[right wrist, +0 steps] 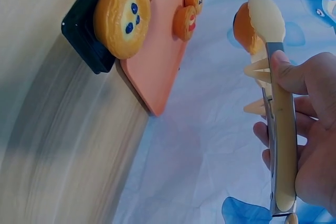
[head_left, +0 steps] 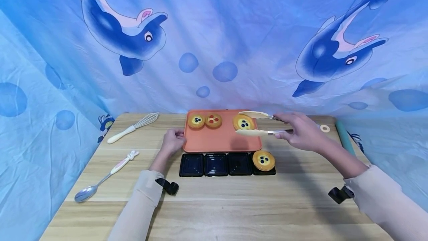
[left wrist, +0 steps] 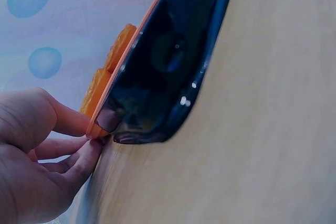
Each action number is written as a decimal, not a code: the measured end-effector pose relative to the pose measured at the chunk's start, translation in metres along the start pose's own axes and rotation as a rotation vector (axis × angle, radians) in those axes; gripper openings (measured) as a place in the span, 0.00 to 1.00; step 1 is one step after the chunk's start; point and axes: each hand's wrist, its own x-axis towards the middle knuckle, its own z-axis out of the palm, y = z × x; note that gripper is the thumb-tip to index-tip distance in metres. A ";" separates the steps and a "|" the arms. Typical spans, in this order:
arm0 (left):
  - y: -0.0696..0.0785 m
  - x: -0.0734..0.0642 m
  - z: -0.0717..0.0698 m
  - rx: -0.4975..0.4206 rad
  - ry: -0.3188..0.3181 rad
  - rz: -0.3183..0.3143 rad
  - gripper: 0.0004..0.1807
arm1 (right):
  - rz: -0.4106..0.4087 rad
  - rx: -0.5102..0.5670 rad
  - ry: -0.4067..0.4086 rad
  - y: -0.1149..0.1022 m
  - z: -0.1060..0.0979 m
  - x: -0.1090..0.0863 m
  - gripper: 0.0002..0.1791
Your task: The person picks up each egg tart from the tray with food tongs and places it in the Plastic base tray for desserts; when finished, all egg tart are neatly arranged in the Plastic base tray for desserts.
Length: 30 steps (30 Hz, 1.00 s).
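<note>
My left hand (head_left: 172, 142) pinches the left rim of a coral tray (head_left: 208, 143), thumb above and fingers below. In my right hand (head_left: 303, 131) is a pair of tongs (head_left: 255, 132) with cream tips. A blueberry-topped tart (head_left: 243, 122) is between those tips, above the tray's right side; the right wrist view shows this tart (right wrist: 244, 30) raised off the tray. At the tray's back left sit a blueberry tart (head_left: 196, 121) and a red-topped tart (head_left: 213, 120). Another blueberry tart (head_left: 263, 160) rests on the rightmost box of a row of black square boxes (head_left: 215, 164).
On the left lie a white-handled whisk (head_left: 133, 127) and a metal spoon (head_left: 106, 177) with a rabbit-shaped handle end. A teal roller-like rod (head_left: 344, 137) lies at the table's right edge. A dolphin-printed curtain (head_left: 207, 29) hangs behind the wooden table (head_left: 220, 207).
</note>
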 end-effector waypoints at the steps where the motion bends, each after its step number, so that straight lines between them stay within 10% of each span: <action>1: 0.000 0.000 0.000 0.002 0.002 0.001 0.20 | -0.005 -0.001 -0.002 -0.001 0.000 -0.002 0.32; 30: 0.002 0.000 -0.002 -0.001 -0.016 -0.003 0.20 | -0.081 -0.029 -0.121 -0.013 0.050 -0.035 0.32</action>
